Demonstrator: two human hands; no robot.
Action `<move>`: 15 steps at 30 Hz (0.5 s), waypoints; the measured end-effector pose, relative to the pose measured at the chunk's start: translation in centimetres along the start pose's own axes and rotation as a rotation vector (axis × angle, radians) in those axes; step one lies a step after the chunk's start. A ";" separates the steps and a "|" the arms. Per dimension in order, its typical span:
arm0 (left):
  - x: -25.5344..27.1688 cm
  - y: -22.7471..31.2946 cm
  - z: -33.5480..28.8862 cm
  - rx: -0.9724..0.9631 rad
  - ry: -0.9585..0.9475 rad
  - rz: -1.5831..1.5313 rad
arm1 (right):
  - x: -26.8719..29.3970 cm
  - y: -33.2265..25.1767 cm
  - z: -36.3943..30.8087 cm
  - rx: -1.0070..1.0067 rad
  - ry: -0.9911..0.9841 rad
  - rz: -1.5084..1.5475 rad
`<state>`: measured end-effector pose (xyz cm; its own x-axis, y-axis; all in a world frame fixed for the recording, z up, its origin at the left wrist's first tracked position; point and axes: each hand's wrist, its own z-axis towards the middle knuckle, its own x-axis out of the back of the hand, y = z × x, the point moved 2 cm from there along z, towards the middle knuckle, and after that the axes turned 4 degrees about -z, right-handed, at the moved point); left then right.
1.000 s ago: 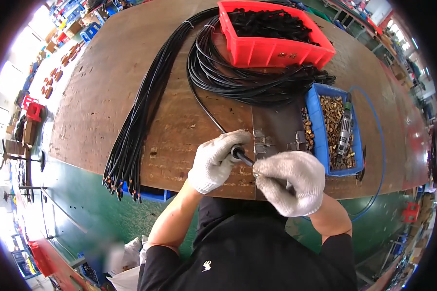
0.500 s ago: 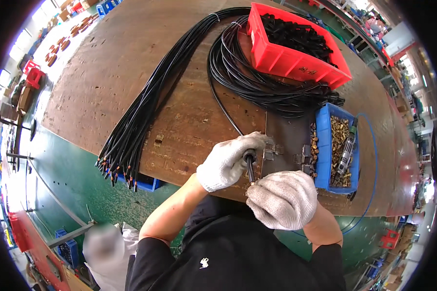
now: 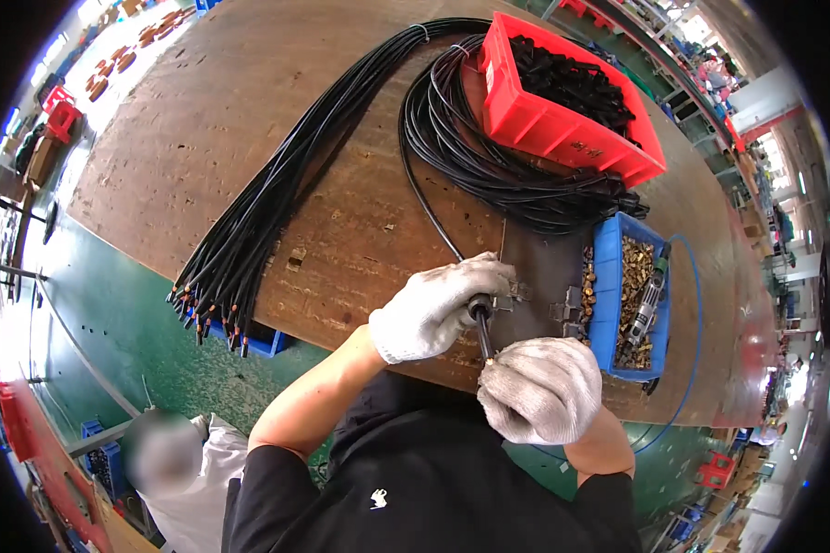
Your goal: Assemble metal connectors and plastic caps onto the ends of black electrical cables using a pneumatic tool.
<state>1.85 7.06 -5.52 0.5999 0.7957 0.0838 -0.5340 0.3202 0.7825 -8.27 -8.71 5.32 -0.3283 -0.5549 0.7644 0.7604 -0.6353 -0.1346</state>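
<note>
My left hand (image 3: 443, 309), in a white knitted glove, is closed around a black cable with a round black sleeve-like piece on it. A short stretch of the cable (image 3: 485, 339) shows between my hands. My right hand (image 3: 542, 389), gloved the same way, is closed on the cable's lower end, and its fingers hide the tip. Beyond my left hand the cable runs up to a coiled black bundle (image 3: 470, 166). Small metal clamps (image 3: 567, 304) sit on the table by my hands.
A red bin (image 3: 563, 124) of black parts stands at the back. A blue bin (image 3: 607, 304) at right holds brass fittings and a cylindrical tool (image 3: 647, 309) with a blue hose. Straight black cables (image 3: 277, 184) overhang the left table edge. A person (image 3: 189, 479) is at lower left.
The view has shifted slightly, so the table and bins sit differently in the picture. Both hands keep their hold on the cable, with a little more of it showing between them.
</note>
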 end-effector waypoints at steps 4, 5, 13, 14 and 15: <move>1.4 0.1 -0.6 -0.050 -0.008 0.232 | 0.9 1.0 -0.6 -0.079 0.078 0.255; 1.6 0.6 -0.6 -0.050 0.002 0.230 | 1.3 1.5 -0.8 -0.093 0.099 0.271; 1.2 2.5 1.0 0.261 0.094 0.235 | -0.4 2.9 -9.2 -0.761 0.520 0.794; 1.1 2.5 1.0 0.246 0.083 0.257 | -0.5 3.2 -9.4 -0.815 0.538 0.849; 1.1 2.5 1.0 0.246 0.082 0.255 | -0.5 3.4 -9.6 -0.817 0.538 0.847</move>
<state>1.78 8.22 -2.90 0.4107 0.8757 0.2539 -0.4953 -0.0196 0.8685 -10.93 -15.71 -1.61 -0.2435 -0.9674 -0.0702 0.3435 -0.0183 -0.9390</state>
